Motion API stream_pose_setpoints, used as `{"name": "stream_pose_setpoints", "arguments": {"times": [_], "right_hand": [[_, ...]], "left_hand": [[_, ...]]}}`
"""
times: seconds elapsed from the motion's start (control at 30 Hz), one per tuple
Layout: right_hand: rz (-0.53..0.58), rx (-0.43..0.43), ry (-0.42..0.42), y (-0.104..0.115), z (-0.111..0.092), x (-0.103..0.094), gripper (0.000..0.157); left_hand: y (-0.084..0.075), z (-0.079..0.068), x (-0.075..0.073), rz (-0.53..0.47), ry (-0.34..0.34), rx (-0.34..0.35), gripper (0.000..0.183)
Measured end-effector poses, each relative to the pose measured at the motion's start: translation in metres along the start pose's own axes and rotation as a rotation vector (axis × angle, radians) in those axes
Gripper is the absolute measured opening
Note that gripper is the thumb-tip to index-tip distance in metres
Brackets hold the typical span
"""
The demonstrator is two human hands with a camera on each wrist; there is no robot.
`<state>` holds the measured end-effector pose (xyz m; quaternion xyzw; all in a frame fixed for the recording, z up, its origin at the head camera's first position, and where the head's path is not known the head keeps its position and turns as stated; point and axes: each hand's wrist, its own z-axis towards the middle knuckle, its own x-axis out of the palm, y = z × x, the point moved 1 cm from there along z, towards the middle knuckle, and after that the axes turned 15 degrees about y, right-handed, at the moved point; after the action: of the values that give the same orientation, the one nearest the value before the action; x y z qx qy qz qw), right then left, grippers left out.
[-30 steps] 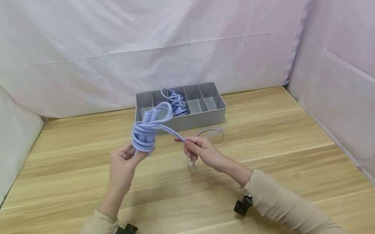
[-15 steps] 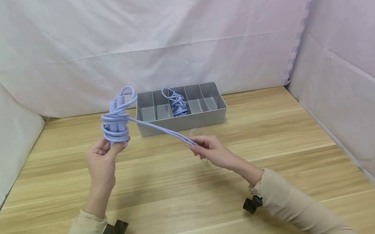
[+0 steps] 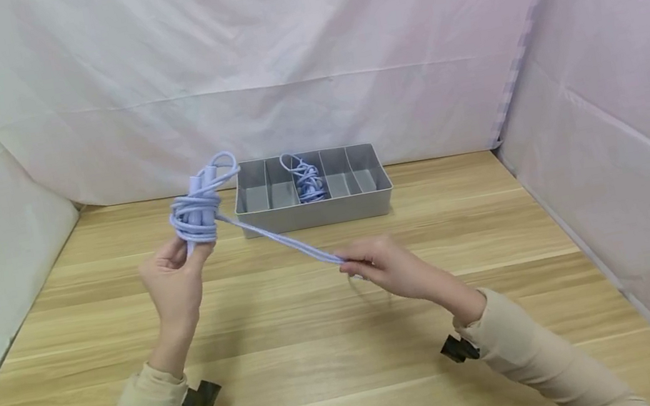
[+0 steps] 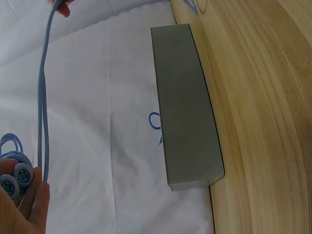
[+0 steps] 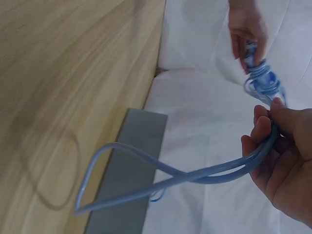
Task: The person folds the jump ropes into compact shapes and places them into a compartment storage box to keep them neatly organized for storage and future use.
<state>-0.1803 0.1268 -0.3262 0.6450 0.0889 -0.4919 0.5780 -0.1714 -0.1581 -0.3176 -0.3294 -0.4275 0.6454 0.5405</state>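
Note:
My left hand [image 3: 172, 281] holds a light-blue jump rope [image 3: 194, 215] upright by the lower part of its two handles. Several turns of cord wrap around those handles, and a small loop sticks up at the top. In the left wrist view, the round handle ends [image 4: 23, 174] show between the fingers. A doubled cord [image 3: 286, 240] runs taut, slanting down to my right hand [image 3: 388, 264], which pinches it between thumb and fingers. Past that grip, a free loop of cord [image 5: 131, 192] hangs out, plain in the right wrist view.
Behind the hands, a grey divided box [image 3: 317, 214] stands on the wooden table [image 3: 327, 362]. A second blue jump rope [image 3: 310, 184] lies bundled in its middle compartment. White cloth [image 3: 297, 121] hangs at the back and both sides.
My left hand has moved left with the wrapped handles, then held nearly steady. The right hand has drawn right and slightly down, stretching a longer doubled cord between the hands.

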Motion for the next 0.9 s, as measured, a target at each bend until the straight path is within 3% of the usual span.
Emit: {"name": "stream_pose_setpoints", "arguments": {"times": [0.23,0.4,0.67,0.83,0.9], "right_hand": [[-0.229,-0.229,-0.021,0.028,-0.004,-0.006,0.016],[-0.346,-0.325,-0.071,0.042,-0.001,-0.016,0.018],[-0.430,-0.385,-0.087,0.058,0.011,-0.034,0.020],[-0.427,-0.367,-0.090,0.057,0.023,-0.045,0.011],[-0.426,-0.347,-0.087,0.052,0.027,-0.049,0.010]], "left_hand": [[0.009,-0.006,0.000,0.345,0.106,-0.063,0.024],[0.012,-0.013,0.005,0.552,0.228,-0.072,0.024],[0.011,-0.025,0.023,0.880,0.554,0.008,0.017],[0.007,-0.036,0.038,0.959,0.793,0.081,0.003],[0.004,-0.039,0.043,0.978,0.867,0.123,0.008]]}}
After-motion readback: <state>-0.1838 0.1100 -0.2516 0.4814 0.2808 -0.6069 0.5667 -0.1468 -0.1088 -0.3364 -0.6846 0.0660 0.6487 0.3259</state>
